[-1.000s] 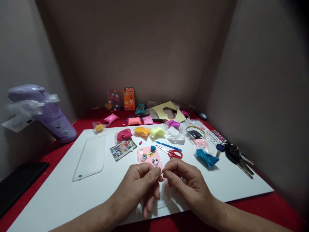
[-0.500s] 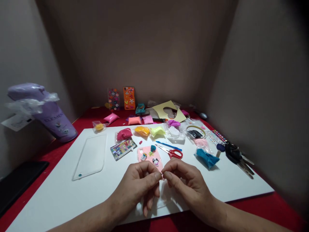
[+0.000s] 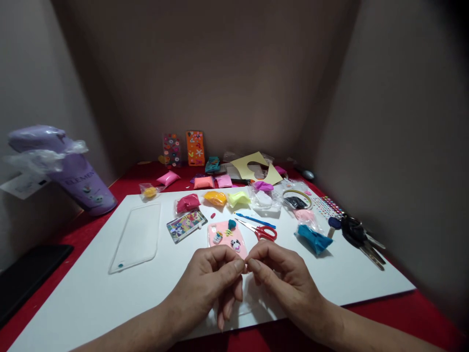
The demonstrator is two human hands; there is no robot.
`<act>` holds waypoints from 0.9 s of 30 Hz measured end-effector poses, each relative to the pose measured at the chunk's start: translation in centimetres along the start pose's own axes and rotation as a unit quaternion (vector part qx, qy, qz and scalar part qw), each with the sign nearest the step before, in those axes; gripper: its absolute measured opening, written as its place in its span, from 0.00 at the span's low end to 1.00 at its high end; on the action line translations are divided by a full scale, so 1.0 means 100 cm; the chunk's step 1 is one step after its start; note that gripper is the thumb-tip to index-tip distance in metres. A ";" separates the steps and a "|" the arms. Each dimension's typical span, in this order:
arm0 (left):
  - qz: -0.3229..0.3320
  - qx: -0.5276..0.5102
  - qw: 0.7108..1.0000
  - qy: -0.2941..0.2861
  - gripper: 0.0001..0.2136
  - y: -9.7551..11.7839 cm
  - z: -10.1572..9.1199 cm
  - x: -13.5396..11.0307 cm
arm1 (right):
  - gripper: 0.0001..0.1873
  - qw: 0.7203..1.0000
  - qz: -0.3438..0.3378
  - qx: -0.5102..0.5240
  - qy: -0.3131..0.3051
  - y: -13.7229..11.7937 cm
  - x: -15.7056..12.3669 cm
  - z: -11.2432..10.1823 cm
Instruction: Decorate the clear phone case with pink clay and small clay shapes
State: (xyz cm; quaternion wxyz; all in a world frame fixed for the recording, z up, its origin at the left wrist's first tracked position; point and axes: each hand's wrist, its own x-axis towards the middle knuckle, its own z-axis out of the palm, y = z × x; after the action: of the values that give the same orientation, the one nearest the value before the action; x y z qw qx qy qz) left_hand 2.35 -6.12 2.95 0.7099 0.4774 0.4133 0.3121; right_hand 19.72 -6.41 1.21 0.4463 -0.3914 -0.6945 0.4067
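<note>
Thumb and forefinger of my left hand are pinched together, and its tips meet those of my right hand, pinched in the same way. Whatever lies between the fingertips is too small to make out. Both hands are held above a phone case with a pink covering, partly hidden by my fingers. On it sit a teal piece, a small cupcake shape, a yellow squiggle and a white animal face. Just beyond are red-handled scissors, a blue pen-like tool and a small dark pink bit.
On the white board lie a clear case, a picture card, several clay packets such as the yellow one, a blue packet and keys. A purple wrapped cup stands left. Decorated cases lean behind.
My fingertips remain together over the case, with only a slight shift. A thin dark speck seen between them earlier is no longer visible. The whole view has moved very slightly.
</note>
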 end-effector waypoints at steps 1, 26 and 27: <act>-0.002 0.002 1.000 -0.003 0.13 0.000 0.000 0.000 | 0.11 1.000 0.002 0.003 0.000 0.000 0.000 0.000; 0.005 0.026 1.000 0.004 0.20 -0.003 -0.001 0.003 | 0.14 1.000 0.013 0.018 0.000 0.000 0.000 0.001; 0.011 0.033 0.999 0.011 0.20 -0.002 -0.001 0.003 | 0.14 1.000 0.013 0.015 -0.001 0.000 0.000 0.000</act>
State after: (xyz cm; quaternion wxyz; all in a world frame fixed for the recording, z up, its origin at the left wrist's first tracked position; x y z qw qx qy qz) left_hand 2.43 -5.90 2.66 0.6859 0.5017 0.4258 0.3107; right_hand 19.68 -6.38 1.17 0.4463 -0.3934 -0.6836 0.4227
